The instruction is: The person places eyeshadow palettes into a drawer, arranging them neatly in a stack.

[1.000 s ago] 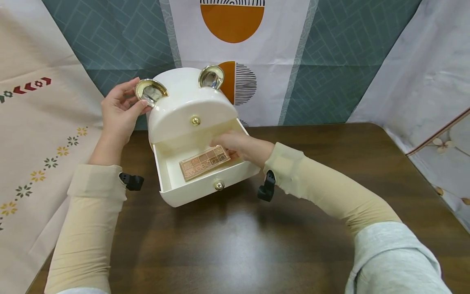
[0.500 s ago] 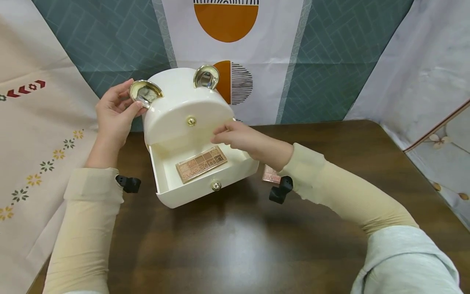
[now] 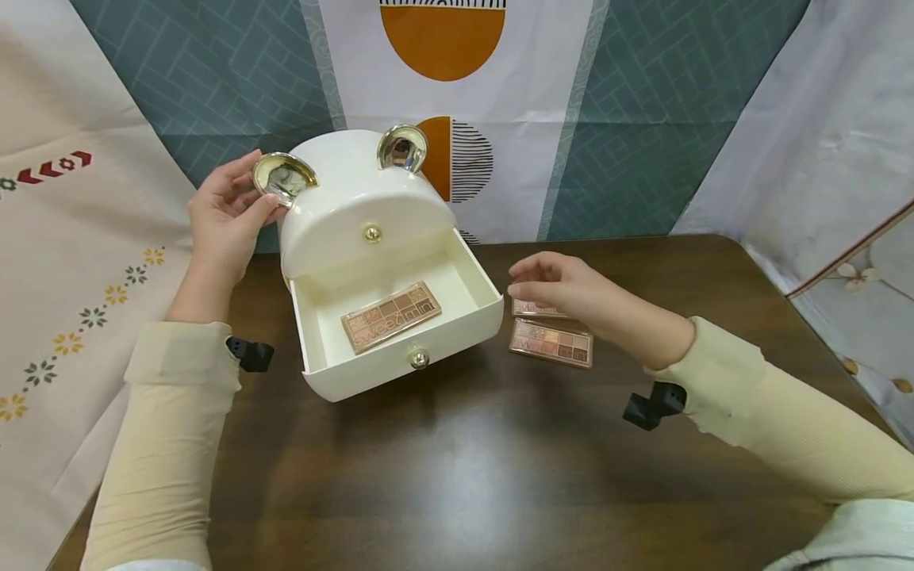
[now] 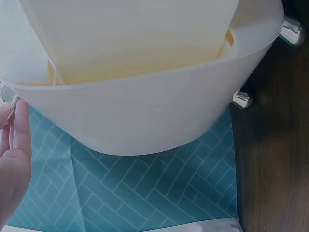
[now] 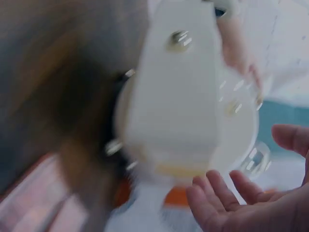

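Observation:
A glossy white box [image 3: 336, 206] with gold, mirror-like ears stands on the table, its lower drawer [image 3: 367, 379] pulled out. My left hand [image 3: 223, 214] pinches the left ear [image 3: 284, 179] between thumb and fingers; the left wrist view shows its fingertips at the ear's edge. One brown eyeshadow palette [image 3: 391, 317] lies tilted in the drawer. My right hand [image 3: 571, 289] is held over the table right of the box, fingers loosely bent and holding nothing. Below it lie a pinkish palette [image 3: 551, 343] and a second palette [image 3: 534, 308], which the hand partly covers.
A dark wooden table [image 3: 443, 492] bears everything. Behind the box hangs a teal and white patterned cloth [image 3: 628, 182]. Pale cloths hang at both sides. A gold knob [image 3: 419, 359] sticks out from the drawer front.
My right hand has come out of the drawer and moved right, over the palettes on the table, which now show. The brown palette stays in the drawer. My left hand keeps pinching the ear.

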A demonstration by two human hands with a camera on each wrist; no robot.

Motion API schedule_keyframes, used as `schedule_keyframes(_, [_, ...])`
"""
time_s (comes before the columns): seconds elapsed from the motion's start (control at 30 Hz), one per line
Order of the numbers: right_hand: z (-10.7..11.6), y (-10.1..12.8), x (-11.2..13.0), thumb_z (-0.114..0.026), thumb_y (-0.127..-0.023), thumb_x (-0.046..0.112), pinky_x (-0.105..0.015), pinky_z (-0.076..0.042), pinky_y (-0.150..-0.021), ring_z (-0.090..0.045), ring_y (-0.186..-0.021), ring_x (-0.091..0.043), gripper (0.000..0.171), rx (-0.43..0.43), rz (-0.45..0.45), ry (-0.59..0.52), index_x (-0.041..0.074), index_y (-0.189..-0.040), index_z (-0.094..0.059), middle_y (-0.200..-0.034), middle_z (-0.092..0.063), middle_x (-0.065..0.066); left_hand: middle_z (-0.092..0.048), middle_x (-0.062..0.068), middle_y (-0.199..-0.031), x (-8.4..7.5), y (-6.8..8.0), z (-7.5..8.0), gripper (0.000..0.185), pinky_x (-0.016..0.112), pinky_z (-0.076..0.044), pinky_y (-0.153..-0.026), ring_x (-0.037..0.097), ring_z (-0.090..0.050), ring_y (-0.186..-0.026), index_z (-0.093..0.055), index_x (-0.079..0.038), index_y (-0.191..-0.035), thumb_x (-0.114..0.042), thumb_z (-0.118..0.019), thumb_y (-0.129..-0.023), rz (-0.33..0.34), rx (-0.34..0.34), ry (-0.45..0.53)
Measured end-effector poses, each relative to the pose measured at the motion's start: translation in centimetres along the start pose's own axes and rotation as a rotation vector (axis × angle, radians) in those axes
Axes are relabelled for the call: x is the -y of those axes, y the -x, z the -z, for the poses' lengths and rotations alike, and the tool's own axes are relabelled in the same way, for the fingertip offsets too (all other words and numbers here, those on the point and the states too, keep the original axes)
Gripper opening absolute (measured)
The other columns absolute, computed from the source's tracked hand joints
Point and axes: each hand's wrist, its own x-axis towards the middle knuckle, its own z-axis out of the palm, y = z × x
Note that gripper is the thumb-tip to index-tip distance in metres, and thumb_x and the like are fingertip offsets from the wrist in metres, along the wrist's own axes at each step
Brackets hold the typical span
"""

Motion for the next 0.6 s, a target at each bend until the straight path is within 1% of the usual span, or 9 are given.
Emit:
schedule_keyframes(0.1, [1.4, 0.6, -3.1, -0.056, -0.095, 0.021, -0.050, -0.042, -0.105, -0.047, -0.121, -0.036, 0.048, 0.000, -0.043, 0.013, -0.001, -0.135, -0.042, -0.131, -0.047, -0.021, -0.058, 0.003, -0.103, 0.1, 0.0, 0.0, 0.050, 0.015, -0.056, -0.066, 0.009, -0.064, -0.083, -0.064, -0.010, -0.122, 0.019, -0.059, -0.082, -0.004, 0.007, -0.007])
schedule_keyframes(0.17, [2.2, 0.9, -5.2, -0.056, -0.095, 0.023, -0.051, -0.043, -0.103, -0.048, -0.120, -0.037, 0.050, -0.023, -0.047, 0.056, -0.003, -0.136, -0.040, -0.130, -0.046, -0.023, -0.059, 0.003, -0.103, 0.1, 0.0, 0.0, 0.049, 0.015, -0.056, -0.065, 0.009, -0.064, -0.083, -0.064, -0.010, -0.122, 0.018, -0.059, -0.082, -0.007, 0.011, -0.010])
schedule_keyframes(0.2, [2.6, 1.0, -6.2, -0.056, -0.096, 0.024, -0.050, -0.045, -0.101, -0.049, -0.118, -0.036, 0.051, -0.039, -0.052, 0.086, -0.003, -0.136, -0.040, -0.130, -0.047, -0.023, -0.059, 0.003, -0.103, 0.1, 0.0, 0.0, 0.049, 0.015, -0.056, -0.065, 0.009, -0.064, -0.083, -0.064, -0.010, -0.122, 0.018, -0.059, -0.082, -0.007, 0.012, -0.009])
schedule_keyframes(0.27, [3.0, 1.0, -8.2, -0.056, -0.095, 0.025, -0.049, -0.046, -0.098, -0.049, -0.116, -0.035, 0.054, -0.060, -0.063, 0.113, -0.006, -0.136, -0.038, -0.129, -0.046, -0.025, -0.059, 0.003, -0.103, 0.1, 0.0, 0.1, 0.049, 0.015, -0.056, -0.065, 0.009, -0.064, -0.083, -0.064, -0.010, -0.122, 0.018, -0.059, -0.082, -0.006, 0.012, -0.010])
schedule_keyframes(0.43, [3.2, 0.9, -12.1, -0.055, -0.095, 0.022, -0.048, -0.048, -0.094, -0.051, -0.113, -0.035, 0.057, -0.060, -0.107, 0.123, -0.010, -0.137, -0.034, -0.129, -0.046, -0.028, -0.060, 0.003, -0.103, 0.1, 0.0, 0.2, 0.049, 0.014, -0.056, -0.066, 0.010, -0.064, -0.083, -0.063, -0.010, -0.123, 0.017, -0.059, -0.082, 0.002, 0.005, -0.021])
schedule_keyframes(0.47, [3.1, 0.8, -12.8, -0.055, -0.096, 0.022, -0.049, -0.048, -0.094, -0.051, -0.113, -0.037, 0.058, -0.060, -0.117, 0.125, -0.010, -0.138, -0.033, -0.130, -0.045, -0.030, -0.059, 0.003, -0.103, 0.1, -0.1, 0.2, 0.049, 0.015, -0.056, -0.066, 0.010, -0.063, -0.084, -0.063, -0.010, -0.124, 0.017, -0.059, -0.083, 0.004, 0.005, -0.025])
schedule_keyframes(0.53, [2.8, 0.7, -13.9, -0.056, -0.095, 0.021, -0.049, -0.048, -0.092, -0.050, -0.114, -0.039, 0.058, -0.074, -0.122, 0.151, -0.012, -0.137, -0.033, -0.130, -0.045, -0.032, -0.060, 0.002, -0.103, 0.1, -0.1, 0.1, 0.048, 0.014, -0.056, -0.066, 0.010, -0.063, -0.084, -0.063, -0.010, -0.123, 0.016, -0.060, -0.083, 0.007, 0.001, -0.036])
schedule_keyframes(0.6, [2.4, 0.5, -15.0, -0.059, -0.093, 0.019, -0.045, -0.049, -0.088, -0.049, -0.112, -0.040, 0.059, -0.100, -0.123, 0.185, -0.013, -0.135, -0.034, -0.128, -0.045, -0.032, -0.060, 0.002, -0.103, 0.1, 0.0, 0.1, 0.048, 0.015, -0.056, -0.067, 0.010, -0.063, -0.084, -0.063, -0.010, -0.123, 0.016, -0.060, -0.083, 0.007, 0.000, -0.039])
